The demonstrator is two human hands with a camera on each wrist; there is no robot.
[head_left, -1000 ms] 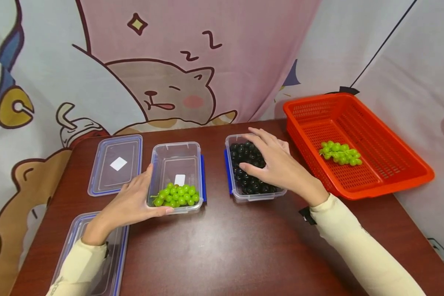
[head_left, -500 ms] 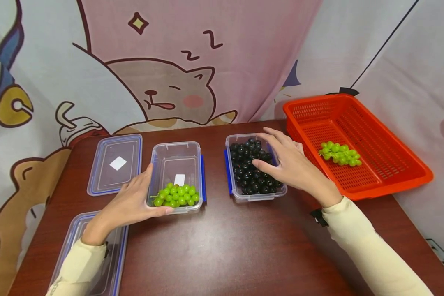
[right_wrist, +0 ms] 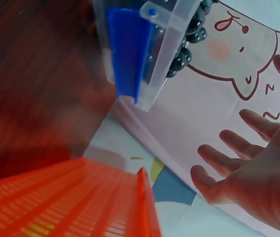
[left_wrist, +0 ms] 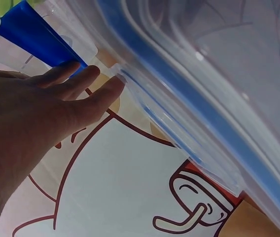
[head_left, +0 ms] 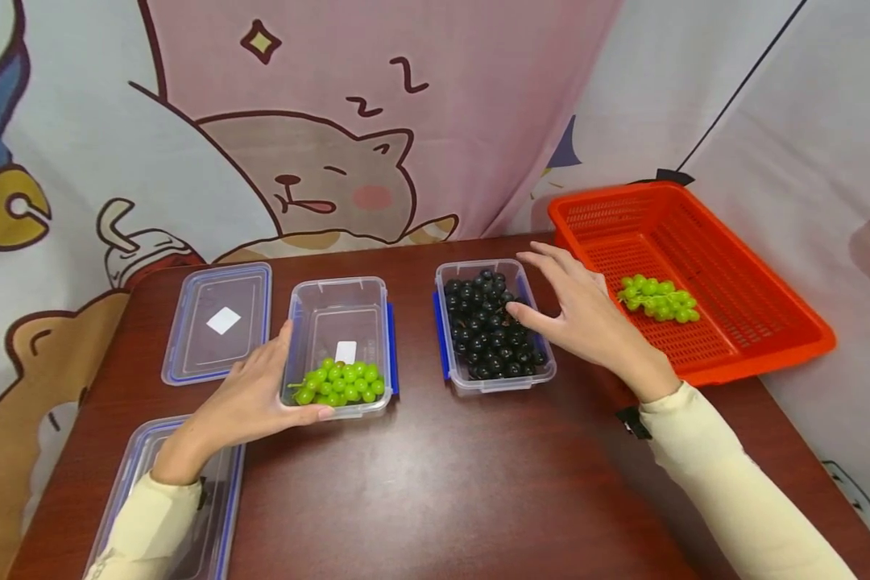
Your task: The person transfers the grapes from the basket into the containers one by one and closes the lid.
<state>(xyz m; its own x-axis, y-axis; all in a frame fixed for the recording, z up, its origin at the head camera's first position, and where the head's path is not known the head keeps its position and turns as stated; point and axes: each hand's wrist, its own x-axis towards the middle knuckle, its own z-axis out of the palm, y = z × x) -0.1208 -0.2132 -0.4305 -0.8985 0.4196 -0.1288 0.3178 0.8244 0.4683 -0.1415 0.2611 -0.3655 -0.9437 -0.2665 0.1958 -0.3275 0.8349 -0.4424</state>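
My left hand (head_left: 250, 395) rests against the left side and front corner of a clear lidless food container (head_left: 333, 302). Its thumb lies along the front rim. A bunch of green grapes (head_left: 341, 384) sits at the near end inside. In the left wrist view, extended fingers (left_wrist: 100, 96) touch beside the container's blue latch (left_wrist: 36, 37). My right hand (head_left: 590, 318), fingers spread and holding nothing, hovers at the right edge of a second container (head_left: 503, 386) filled with black grapes (head_left: 489, 330). The right wrist view shows that hand apart from the container.
A red-orange basket (head_left: 761, 362) with a green grape bunch (head_left: 658, 298) stands at the right. Two clear lids with blue seals lie at the left: the far lid (head_left: 196, 346) and the near lid (head_left: 221, 499), partly under the left forearm. A cartoon-print curtain (head_left: 478, 105) backs the table.
My right hand has moved right, from over the black grapes to the container's right edge, uncovering more of them. The left hand stays on its container. The head view has shifted slightly.
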